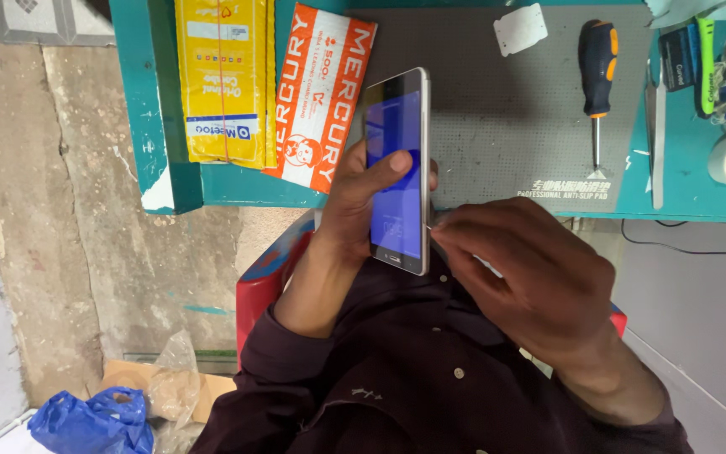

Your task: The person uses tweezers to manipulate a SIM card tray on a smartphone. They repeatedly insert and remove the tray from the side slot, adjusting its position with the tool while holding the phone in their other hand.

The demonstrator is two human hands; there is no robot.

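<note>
Partly hidden: pin [432,226] behind smartphone [397,172]

A silver-edged smartphone with a lit blue screen [398,172] is standing at the frame's centre, the left hand [359,197] wrapping it from the left and the right hand [527,277] touching its right edge. Behind them, the teal wooden bench [674,160] is carrying a grey anti-slip mat [514,118]. An orange-and-black-handled screwdriver [597,80] is lying on the mat's right part, and a yellow flat packet [222,80] and an orange-and-white packet [319,97] are lying side by side in the upper left.

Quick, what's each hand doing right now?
Left hand: closed around the phone, thumb on its lit screen.
Right hand: fingers pinched at the phone's edge; what it holds cannot be told.
</note>
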